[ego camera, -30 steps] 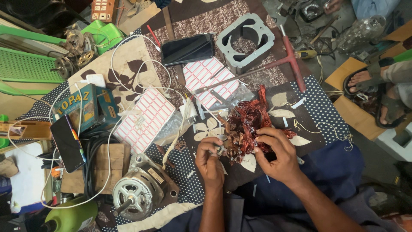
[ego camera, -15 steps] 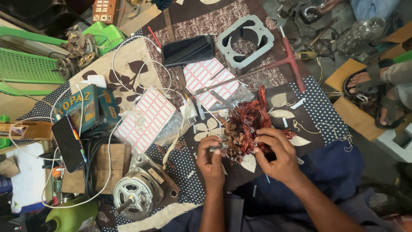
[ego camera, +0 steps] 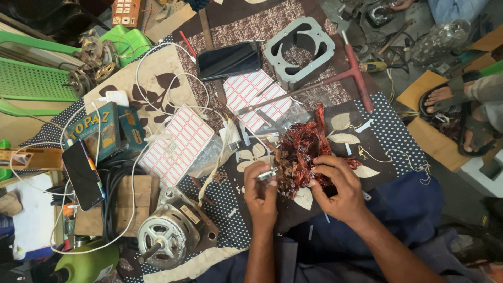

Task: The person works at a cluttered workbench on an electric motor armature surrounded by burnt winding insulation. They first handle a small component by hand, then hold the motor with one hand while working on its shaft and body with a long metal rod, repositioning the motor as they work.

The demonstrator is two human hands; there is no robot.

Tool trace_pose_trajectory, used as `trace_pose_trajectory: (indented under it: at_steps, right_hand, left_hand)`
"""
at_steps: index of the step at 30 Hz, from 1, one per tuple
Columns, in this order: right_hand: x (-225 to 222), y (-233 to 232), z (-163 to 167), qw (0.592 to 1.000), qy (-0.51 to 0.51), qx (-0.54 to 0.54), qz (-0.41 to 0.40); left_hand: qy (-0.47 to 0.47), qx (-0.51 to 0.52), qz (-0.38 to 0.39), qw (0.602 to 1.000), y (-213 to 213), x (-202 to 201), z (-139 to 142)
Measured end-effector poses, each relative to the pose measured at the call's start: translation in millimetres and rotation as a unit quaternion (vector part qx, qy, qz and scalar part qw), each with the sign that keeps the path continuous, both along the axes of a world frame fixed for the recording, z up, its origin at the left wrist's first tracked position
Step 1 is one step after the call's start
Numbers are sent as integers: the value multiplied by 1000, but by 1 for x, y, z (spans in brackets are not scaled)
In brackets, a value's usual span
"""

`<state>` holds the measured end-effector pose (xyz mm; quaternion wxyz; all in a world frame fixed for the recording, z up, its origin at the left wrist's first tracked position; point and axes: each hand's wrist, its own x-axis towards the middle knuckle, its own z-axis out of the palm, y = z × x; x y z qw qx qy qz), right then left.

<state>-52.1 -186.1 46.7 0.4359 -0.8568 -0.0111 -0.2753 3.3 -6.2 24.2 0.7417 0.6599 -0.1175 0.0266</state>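
Both forearms reach up from below, side by side. The left hand (ego camera: pixel 261 189) is curled, fingertips pinched together. Just beside it, the right hand (ego camera: pixel 338 189) arches with fingers bent downward.

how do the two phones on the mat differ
The black phone by the grey frame lies near the top of the mat, beside the grey metal frame, and its screen is dark. The phone by the wooden block lies at the left edge beside the wooden block, stands more upright in the view, and shows coloured marks along one edge. A white cable runs close by the first. Both are dark slabs lying flat, untouched by either hand.
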Motion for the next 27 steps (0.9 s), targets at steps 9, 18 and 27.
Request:
trace_pose_trajectory:
  at_steps: [9, 18, 27]
  right_hand:
    - [1, 0, 2, 1000, -5, 4, 1]
    - [0, 0, 1, 1000, -2, 2, 2]
    - [1, 0, 0, 1000, 1, 1, 2]
  left_hand:
    - [44, -24, -2, 999, 1, -2, -7]
    - [52, -85, -12, 995, -2, -4, -13]
    - [46, -87, -25, 995, -2, -2, -15]
